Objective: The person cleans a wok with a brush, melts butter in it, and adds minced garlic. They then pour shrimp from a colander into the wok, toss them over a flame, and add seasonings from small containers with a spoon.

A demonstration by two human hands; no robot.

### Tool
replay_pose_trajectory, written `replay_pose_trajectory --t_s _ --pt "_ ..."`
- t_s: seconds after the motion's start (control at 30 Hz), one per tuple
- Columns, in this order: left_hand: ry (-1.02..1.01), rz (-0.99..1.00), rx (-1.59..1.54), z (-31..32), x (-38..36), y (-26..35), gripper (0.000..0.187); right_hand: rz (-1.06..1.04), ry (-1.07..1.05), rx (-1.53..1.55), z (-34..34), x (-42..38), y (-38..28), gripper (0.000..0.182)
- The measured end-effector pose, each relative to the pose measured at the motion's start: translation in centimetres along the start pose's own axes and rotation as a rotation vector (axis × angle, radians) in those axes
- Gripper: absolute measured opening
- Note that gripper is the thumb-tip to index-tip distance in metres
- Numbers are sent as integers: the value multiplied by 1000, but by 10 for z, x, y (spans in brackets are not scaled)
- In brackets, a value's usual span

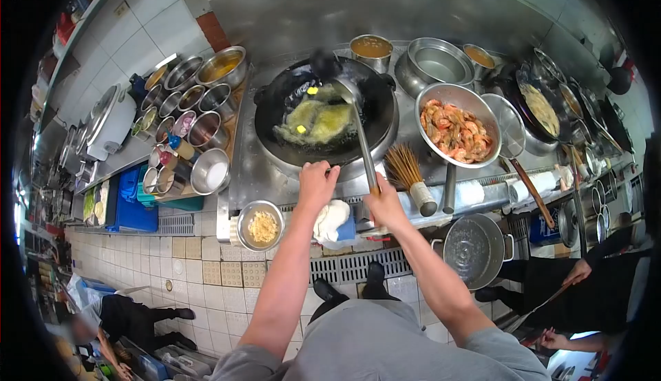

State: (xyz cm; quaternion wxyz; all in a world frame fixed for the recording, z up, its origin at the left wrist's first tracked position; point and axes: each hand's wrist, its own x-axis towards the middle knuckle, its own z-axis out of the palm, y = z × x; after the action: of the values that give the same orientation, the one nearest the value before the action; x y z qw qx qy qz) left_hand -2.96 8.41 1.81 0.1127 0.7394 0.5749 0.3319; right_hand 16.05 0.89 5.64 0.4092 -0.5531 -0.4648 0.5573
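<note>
My right hand [387,205] is closed around the handle of a long metal ladle [363,140]. The ladle's bowl rests in the far right part of a black wok [272,133]. Bubbling yellowish fat [327,125] covers the wok's bottom, with two bright yellow pieces [312,91] in it. At the wok's near rim is my left hand [318,185], fingers loosely bent and thumb apart, with nothing visible in it. A bamboo wok brush [406,167] lies right of my right hand. Below my hands sits a crumpled white cloth [332,220].
A steel bowl of cooked shrimp [458,125] stands right of the wok, beside a wire strainer [506,123]. Chopped garlic-like bits [262,227] fill a bowl at the front left. Several seasoning pots [206,130] crowd the left. Other people [138,322] work at both lower sides.
</note>
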Motion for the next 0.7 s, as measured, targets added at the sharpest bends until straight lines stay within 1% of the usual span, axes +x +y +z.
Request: replay_pose_trajectory --t_s 0.07,0.13,0.17,0.23,0.3,0.37,0.4,0.43,0.47,0.5,0.57,0.6,0.67,0.7 --pt "11 -13 -14 3 4 -4 33 8 -1 18 3 -30 -16 54" --pt "5 -46 -27 7 4 -5 34 265 -111 271 1 -45 -28 50" --pt "-3 -44 -30 6 1 -6 34 269 -104 274 -1 -39 -28 50" --pt "-80 -41 -7 1 3 -2 32 366 -260 527 -12 3 -31 57" --pt "-84 -41 16 2 3 5 34 357 -215 507 -16 40 -19 49" --pt "-101 -102 -8 3 7 3 35 337 -197 465 -10 47 -10 50" --pt "-23 -45 -10 7 4 -1 35 224 -118 251 -5 40 -6 53" --pt "-11 -48 -6 4 2 1 35 102 -41 38 0 33 -2 55" --pt "-11 -34 4 0 0 4 34 13 -3 -6 4 20 9 61" --pt "-18 -19 15 -2 1 5 34 8 -47 28 7 3 6 60" --pt "7 -36 2 0 1 2 34 149 -71 142 14 -34 -10 59" --pt "4 -44 -8 2 4 0 34 152 -74 140 13 -33 -14 59" --pt "-10 -45 -23 5 1 2 35 315 -204 405 5 -22 -25 60" --pt "-28 -51 -18 0 0 5 35 312 -191 410 0 -8 -25 60"
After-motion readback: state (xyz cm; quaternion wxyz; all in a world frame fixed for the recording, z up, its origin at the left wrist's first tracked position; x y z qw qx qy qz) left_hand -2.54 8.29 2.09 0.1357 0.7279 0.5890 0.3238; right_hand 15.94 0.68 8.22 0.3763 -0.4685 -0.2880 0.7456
